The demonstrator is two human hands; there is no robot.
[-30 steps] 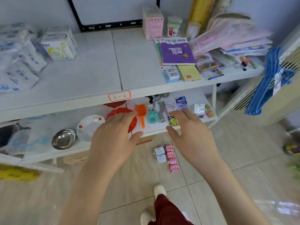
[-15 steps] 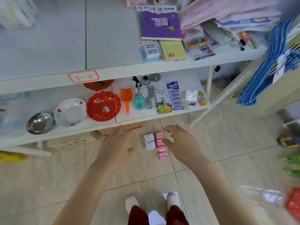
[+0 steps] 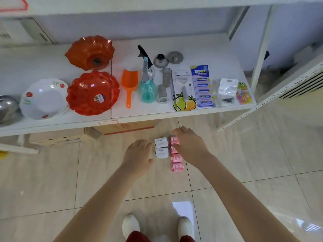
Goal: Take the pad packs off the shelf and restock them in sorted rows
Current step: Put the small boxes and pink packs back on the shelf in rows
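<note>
Down on the floor [image 3: 70, 180], white packs [image 3: 161, 147] and pink packs [image 3: 176, 162] lie in two rows. My left hand [image 3: 138, 152] touches the white, fingers loose; my right hand [image 3: 190, 145] curls over the pink. Shelving is not yet done, I judge.

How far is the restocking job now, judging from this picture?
Done: two white packs and a column of pink packs lie sorted on the floor. In hand: the left hand is beside the white ones, and the right hand covers some pink ones. Left: none stands on the shelf yet.
</note>
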